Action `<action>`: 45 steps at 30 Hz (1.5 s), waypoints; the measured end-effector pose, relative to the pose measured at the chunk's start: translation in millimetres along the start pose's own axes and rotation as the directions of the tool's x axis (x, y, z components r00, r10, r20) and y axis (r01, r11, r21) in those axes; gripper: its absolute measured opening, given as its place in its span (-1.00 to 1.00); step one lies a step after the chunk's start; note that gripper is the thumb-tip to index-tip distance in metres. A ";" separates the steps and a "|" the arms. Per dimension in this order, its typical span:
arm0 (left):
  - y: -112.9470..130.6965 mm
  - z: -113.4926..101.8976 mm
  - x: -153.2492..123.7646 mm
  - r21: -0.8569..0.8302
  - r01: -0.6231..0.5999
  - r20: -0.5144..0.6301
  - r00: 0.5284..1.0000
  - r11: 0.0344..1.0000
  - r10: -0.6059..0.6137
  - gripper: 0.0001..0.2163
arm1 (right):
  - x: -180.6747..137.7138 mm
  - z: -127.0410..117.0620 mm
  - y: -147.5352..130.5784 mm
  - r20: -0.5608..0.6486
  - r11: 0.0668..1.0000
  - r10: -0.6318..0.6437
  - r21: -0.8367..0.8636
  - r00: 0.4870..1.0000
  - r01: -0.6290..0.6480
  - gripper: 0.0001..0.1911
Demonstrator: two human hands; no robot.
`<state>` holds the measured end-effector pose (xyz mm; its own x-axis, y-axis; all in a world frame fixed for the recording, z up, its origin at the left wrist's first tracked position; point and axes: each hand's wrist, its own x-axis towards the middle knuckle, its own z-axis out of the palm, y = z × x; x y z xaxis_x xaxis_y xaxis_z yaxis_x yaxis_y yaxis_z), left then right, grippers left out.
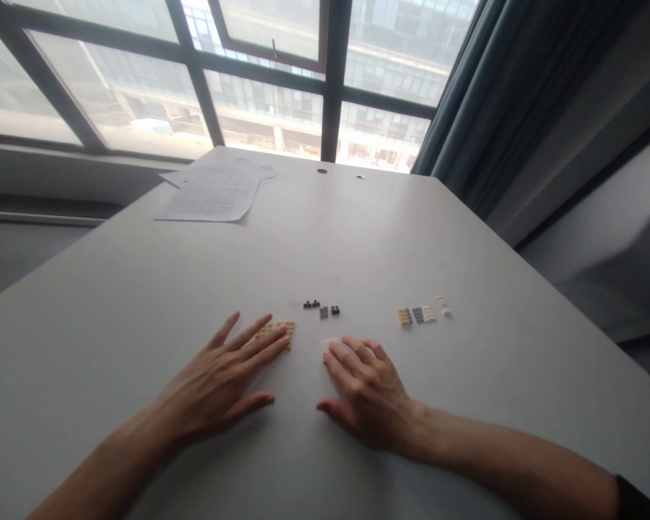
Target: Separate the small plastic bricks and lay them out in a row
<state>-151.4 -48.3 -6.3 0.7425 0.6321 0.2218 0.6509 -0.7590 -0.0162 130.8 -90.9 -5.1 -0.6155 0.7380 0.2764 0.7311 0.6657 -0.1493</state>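
My left hand (pixel 219 383) lies flat with its fingers spread, the fingertips resting over tan studded toy-brick plates (pixel 289 326) and partly hiding them. To its right, my right hand (pixel 369 393) has its fingers slightly bent and its thumb held apart. Its index and middle fingertips touch a whitish flat piece (pixel 327 344), mostly covered by them. Just beyond the hands sit small black pieces (pixel 310 305), a small grey studded piece (pixel 323 313) and another black piece (pixel 335 310).
Farther right are a tan plate (pixel 404 316), a grey plate (pixel 417 315), a white plate (pixel 428 313) and small white pieces (pixel 447 313). Paper sheets (pixel 211 195) lie at the far left of the white table (pixel 357 238). Windows and a dark curtain (pixel 482 94) stand behind.
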 end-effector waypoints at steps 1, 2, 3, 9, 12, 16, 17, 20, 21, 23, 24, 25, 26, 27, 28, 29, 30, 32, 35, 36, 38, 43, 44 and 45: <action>0.6 0.1 1.1 0.013 -0.015 0.010 1.000 1.000 0.015 -0.33 | -0.2 0.1 -0.2 0.011 1.000 0.000 -0.003 1.000 0.000 -0.34; 2.0 0.0 2.5 0.027 -0.032 0.016 0.999 0.999 0.032 -0.33 | -1.4 -0.2 0.3 0.018 1.000 0.000 -0.006 1.000 0.000 -0.34; 4.6 0.0 4.5 0.039 -0.042 0.017 0.999 0.998 0.042 -0.34 | -3.9 -0.9 1.6 0.020 1.000 0.002 -0.009 1.000 -0.001 -0.34; 46.6 5.3 33.8 0.004 0.024 -0.024 0.999 1.000 -0.024 -0.39 | -45.1 -16.8 27.7 0.008 0.997 0.071 -0.044 0.997 -0.071 -0.44; 74.1 12.0 63.3 -0.048 0.046 -0.001 0.999 0.998 -0.046 -0.39 | -70.8 -27.4 49.8 -0.003 0.990 0.117 -0.083 0.993 -0.117 -0.53; 103.3 23.0 110.2 -0.102 0.084 0.004 0.996 0.991 -0.085 -0.38 | -94.9 -36.0 79.5 -0.066 0.971 0.198 -0.124 0.978 -0.205 -0.58; 108.6 25.7 120.8 -0.105 0.099 0.001 0.995 0.989 -0.099 -0.37 | -98.8 -37.0 85.4 -0.081 0.965 0.215 -0.133 0.973 -0.224 -0.59; 118.8 32.5 144.8 -0.106 0.123 -0.004 0.992 0.987 -0.124 -0.37 | -106.5 -38.7 97.2 -0.113 0.953 0.241 -0.159 0.964 -0.257 -0.61; 120.4 34.4 149.7 -0.108 0.122 -0.008 0.992 0.987 -0.124 -0.36 | -108.1 -38.9 99.1 -0.118 0.952 0.239 -0.166 0.964 -0.256 -0.61; 122.1 37.8 155.4 -0.112 0.116 -0.020 0.993 0.987 -0.119 -0.36 | -110.2 -38.9 100.9 -0.125 0.951 0.230 -0.182 0.965 -0.250 -0.62; 122.4 39.2 156.6 -0.114 0.111 -0.025 0.993 0.987 -0.115 -0.36 | -110.8 -38.7 101.2 -0.125 0.951 0.224 -0.188 0.967 -0.244 -0.62; 122.7 40.5 157.2 -0.116 0.108 -0.027 0.993 0.987 -0.112 -0.35 | -111.3 -38.5 101.3 -0.122 0.952 0.218 -0.194 0.968 -0.238 -0.62; 123.1 41.5 157.4 -0.116 0.108 -0.027 0.993 0.987 -0.112 -0.35 | -111.6 -38.3 101.5 -0.117 0.952 0.212 -0.199 0.970 -0.233 -0.62; 123.4 42.0 157.2 -0.115 0.110 -0.026 0.993 0.987 -0.113 -0.35 | -112.0 -38.0 101.8 -0.113 0.953 0.207 -0.202 0.972 -0.227 -0.62; 123.7 42.1 156.5 -0.113 0.112 -0.027 0.993 0.987 -0.115 -0.34 | -112.3 -37.6 102.2 -0.111 0.954 0.201 -0.205 0.973 -0.220 -0.61; 123.6 41.5 155.2 -0.109 0.110 -0.031 0.993 0.988 -0.114 -0.35 | -112.7 -37.2 102.9 -0.113 0.955 0.193 -0.206 0.975 -0.213 -0.60; 122.8 40.0 153.0 -0.103 0.105 -0.038 0.993 0.989 -0.110 -0.35 | -113.1 -36.7 103.7 -0.119 0.956 0.186 -0.207 0.975 -0.208 -0.59; 117.1 34.4 144.5 -0.087 0.090 -0.050 0.994 0.992 -0.094 -0.35 | -113.7 -35.4 105.2 -0.139 0.958 0.172 -0.206 0.975 -0.198 -0.57; 93.2 21.5 116.5 -0.048 0.064 -0.045 0.997 0.997 -0.066 -0.33 | -113.0 -33.5 106.3 -0.174 0.961 0.154 -0.201 0.973 -0.189 -0.57; 81.0 17.1 102.7 -0.030 0.064 -0.033 0.997 0.998 -0.065 -0.31 | -112.2 -32.9 106.1 -0.181 0.963 0.149 -0.199 0.972 -0.184 -0.57; 53.1 10.2 70.7 0.009 0.065 -0.016 0.998 0.998 -0.064 -0.32 | -110.2 -32.2 105.0 -0.188 0.966 0.141 -0.190 0.972 -0.177 -0.58; -2.2 8.3 -2.7 0.044 0.122 0.062 0.990 0.991 -0.125 -0.29 | -107.5 -32.6 102.8 -0.208 0.969 0.140 -0.171 0.968 -0.177 -0.59; -5.4 9.5 -10.5 0.032 0.124 0.090 0.988 0.992 -0.126 -0.29 | -107.6 -32.8 102.8 -0.215 0.969 0.144 -0.169 0.966 -0.182 -0.58; -5.2 10.6 -15.1 0.019 0.124 0.111 0.986 0.992 -0.125 -0.30 | -107.8 -32.9 102.8 -0.221 0.968 0.148 -0.167 0.964 -0.187 -0.58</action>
<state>-164.3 -52.3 -19.9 0.6682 0.7354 0.1127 0.7407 -0.6718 -0.0072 282.0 -105.7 -19.0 -0.4201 0.7859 0.4538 0.8720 0.4881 -0.0381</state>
